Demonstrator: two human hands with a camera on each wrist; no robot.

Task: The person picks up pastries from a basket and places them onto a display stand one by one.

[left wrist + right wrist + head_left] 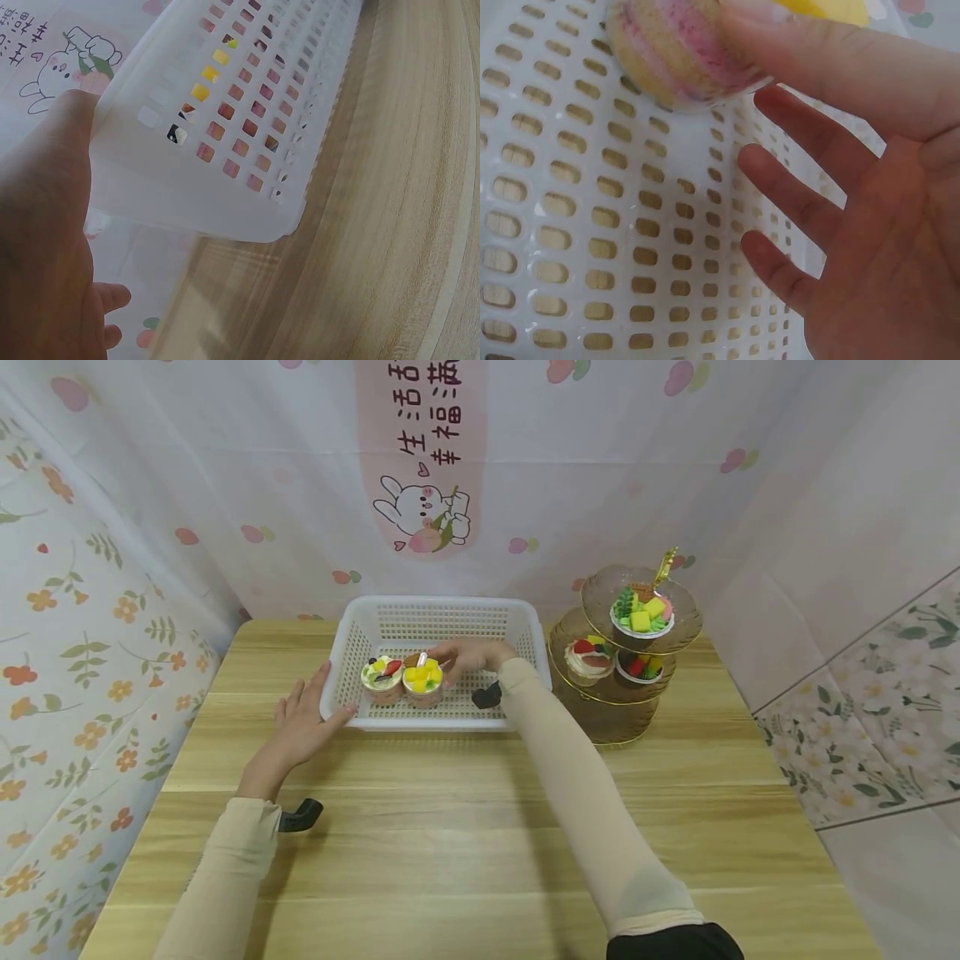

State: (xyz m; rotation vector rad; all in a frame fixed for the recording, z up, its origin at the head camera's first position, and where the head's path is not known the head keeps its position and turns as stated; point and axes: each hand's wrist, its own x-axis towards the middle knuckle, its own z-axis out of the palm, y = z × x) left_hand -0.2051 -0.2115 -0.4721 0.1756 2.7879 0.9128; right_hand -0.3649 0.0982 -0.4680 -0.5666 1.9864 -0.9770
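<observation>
A white plastic basket [442, 724] holds two clear dessert cups with pink and tan layers. One cup [382, 681] is topped with mixed fruit pieces. Beside it, the other dessert cup [423, 683] carries yellow cubes. My right hand [474, 658] reaches into the basket and pinches the yellow-topped cup; in the right wrist view the thumb [802, 45] lies on its side and three fingers spread below, with the index finger hidden. At the basket's front left corner rests my left hand [303, 727], thumb by the front rim, fingers extended along the outside.
Right of the basket stands a gold-rimmed tiered stand [611, 693]. Its upper tier bears a fruit-topped cup [642, 614] with a gold ornament [664, 567] above. Two more cups, one cream-topped [588, 662], one dark [637, 668], sit on the tier below. A patterned curtain hangs behind.
</observation>
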